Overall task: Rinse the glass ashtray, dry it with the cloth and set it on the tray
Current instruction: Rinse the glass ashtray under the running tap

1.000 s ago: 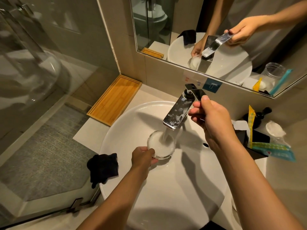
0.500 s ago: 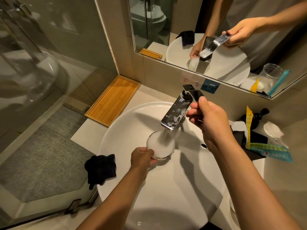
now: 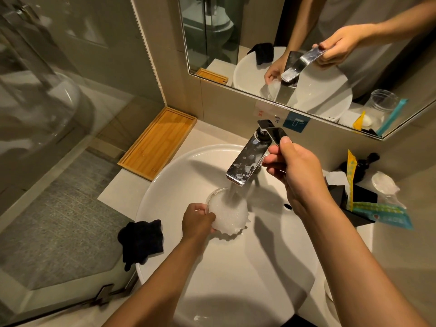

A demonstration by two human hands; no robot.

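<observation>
The round glass ashtray (image 3: 227, 212) is under the chrome faucet (image 3: 245, 161), over the white sink (image 3: 165, 190). Water pours into it, foams white and spills over its near rim. My left hand (image 3: 197, 219) grips the ashtray's left edge. My right hand (image 3: 295, 171) pinches the faucet's flat lever handle (image 3: 274, 134). A dark cloth (image 3: 141, 241) hangs over the sink's left rim. The wooden tray (image 3: 158, 142) lies on the counter to the left of the sink, against the wall.
A mirror (image 3: 236, 31) on the wall behind the faucet reflects both hands. Right of the sink stand a black holder (image 3: 361, 204) with coloured packets and a wrapped white item (image 3: 384, 185). A glass shower wall (image 3: 47, 114) bounds the left side.
The water flow has grown stronger: the ashtray now brims with white foam and overflows. Both hands keep their grips and places.
</observation>
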